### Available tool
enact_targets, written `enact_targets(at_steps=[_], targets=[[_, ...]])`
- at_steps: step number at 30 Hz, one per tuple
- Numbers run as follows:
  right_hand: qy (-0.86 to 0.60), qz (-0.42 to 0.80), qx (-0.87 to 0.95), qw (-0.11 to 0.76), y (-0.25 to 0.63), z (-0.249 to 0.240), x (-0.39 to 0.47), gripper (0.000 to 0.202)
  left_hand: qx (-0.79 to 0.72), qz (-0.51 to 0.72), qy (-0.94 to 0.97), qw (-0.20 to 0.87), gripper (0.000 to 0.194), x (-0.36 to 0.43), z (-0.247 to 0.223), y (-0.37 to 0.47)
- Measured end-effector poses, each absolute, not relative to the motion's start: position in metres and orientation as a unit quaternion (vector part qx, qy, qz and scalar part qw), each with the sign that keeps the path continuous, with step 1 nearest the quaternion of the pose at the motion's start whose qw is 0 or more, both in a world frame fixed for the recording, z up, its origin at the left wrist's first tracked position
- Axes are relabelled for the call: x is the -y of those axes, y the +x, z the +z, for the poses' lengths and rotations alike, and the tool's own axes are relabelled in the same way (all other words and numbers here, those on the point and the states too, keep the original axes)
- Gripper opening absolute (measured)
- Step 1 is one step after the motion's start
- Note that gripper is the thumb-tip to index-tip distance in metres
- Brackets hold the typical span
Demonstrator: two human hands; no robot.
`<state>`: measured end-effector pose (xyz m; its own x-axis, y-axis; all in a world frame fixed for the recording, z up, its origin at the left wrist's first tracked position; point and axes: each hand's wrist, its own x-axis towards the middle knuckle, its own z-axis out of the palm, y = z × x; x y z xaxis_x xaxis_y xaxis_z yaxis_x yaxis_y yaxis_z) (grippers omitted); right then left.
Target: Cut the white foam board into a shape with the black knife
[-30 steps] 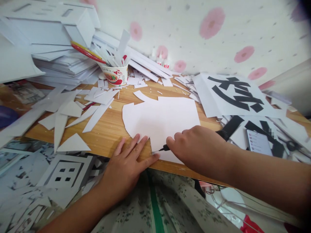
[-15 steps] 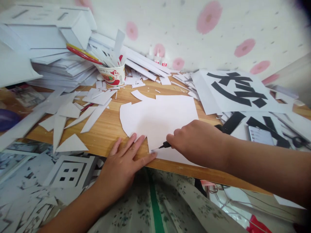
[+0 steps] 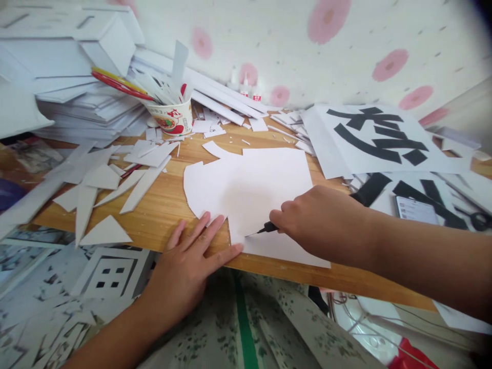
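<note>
A white sheet of board [image 3: 265, 174] with a notched, partly curved outline lies flat on the wooden table [image 3: 161, 202]. My left hand [image 3: 192, 251] is spread, its fingertips on the board's lower left edge and the thumb at its bottom corner. In my right hand [image 3: 311, 218] is a slim black craft knife [image 3: 269, 227], pointing left. The knife's thin tip rests on or just over the board near that corner, a short way above my left thumb; I cannot tell whether it presses in. The rest of its handle is hidden by my fingers.
White offcuts [image 3: 100, 177] lie to the left. A paper cup [image 3: 172, 118] full of strips stands behind, near small glue bottles [image 3: 249, 92]. At right are a sheet with black strokes [image 3: 380, 138], a phone [image 3: 415, 210] and scissors [image 3: 478, 220].
The knife tip has shifted slightly to the right along the board. My left hand keeps its place at the board's corner. The whole view has moved a little.
</note>
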<state>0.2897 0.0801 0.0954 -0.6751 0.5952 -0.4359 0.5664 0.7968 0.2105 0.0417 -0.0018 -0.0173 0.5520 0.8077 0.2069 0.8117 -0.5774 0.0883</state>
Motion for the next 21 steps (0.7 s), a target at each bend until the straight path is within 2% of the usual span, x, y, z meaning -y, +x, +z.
enact_targets(at_steps=[21], targets=[[0.336, 0.043, -0.904, 0.261, 0.316, 0.094, -0.09, 0.011, 0.445, -0.077, -0.892, 0.032, 0.089, 0.001, -0.024, 0.037]])
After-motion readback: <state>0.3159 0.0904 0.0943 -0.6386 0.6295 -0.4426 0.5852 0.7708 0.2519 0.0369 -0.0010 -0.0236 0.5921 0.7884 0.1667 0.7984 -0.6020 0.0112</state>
